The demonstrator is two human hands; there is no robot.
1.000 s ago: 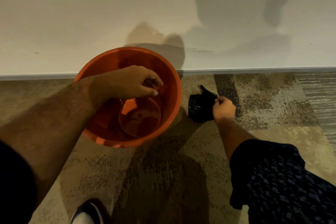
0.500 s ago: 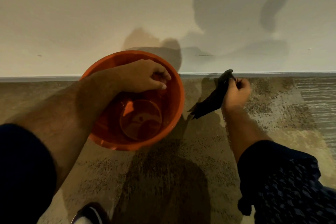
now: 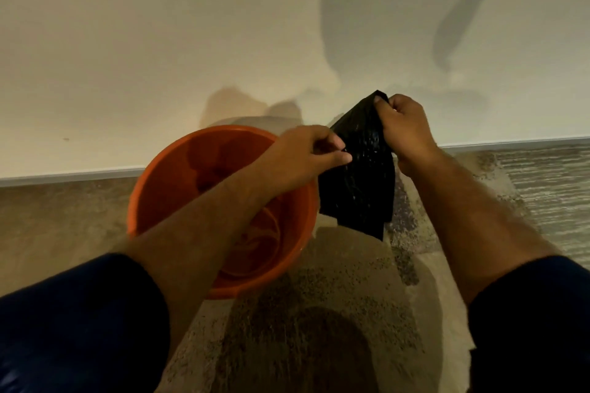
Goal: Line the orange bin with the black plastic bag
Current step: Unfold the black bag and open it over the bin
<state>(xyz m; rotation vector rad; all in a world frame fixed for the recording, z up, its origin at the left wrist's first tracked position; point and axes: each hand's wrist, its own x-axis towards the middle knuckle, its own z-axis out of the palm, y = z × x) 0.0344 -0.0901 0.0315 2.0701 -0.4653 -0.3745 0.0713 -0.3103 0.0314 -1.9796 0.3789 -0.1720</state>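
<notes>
Black plastic bag (image 3: pixel 359 175), still folded into a flat, glossy wedge, hangs in the air right of centre in the frame, held up by both hands in front of the pale wall (image 3: pixel 159 41). The right hand (image 3: pixel 404 131) grips the bag's top corner in a closed fist, fingers curled tight around the plastic. The left hand (image 3: pixel 306 153) reaches across from the lower left of the frame and pinches the bag's left edge between thumb and fingertips, the remaining fingers curled in. The bag's lower end dangles free, its bottom tip clear of the floor (image 3: pixel 335 313) and just beside the right rim of the orange bin (image 3: pixel 166 188). The bin stands upright on the speckled floor at centre left of the frame, close against the wall's baseboard (image 3: pixel 64 174), its mouth open and unlined; the left forearm crosses over it and hides part of its interior. Dark blue sleeves (image 3: pixel 79 322) fill the lower corners of the frame
</notes>
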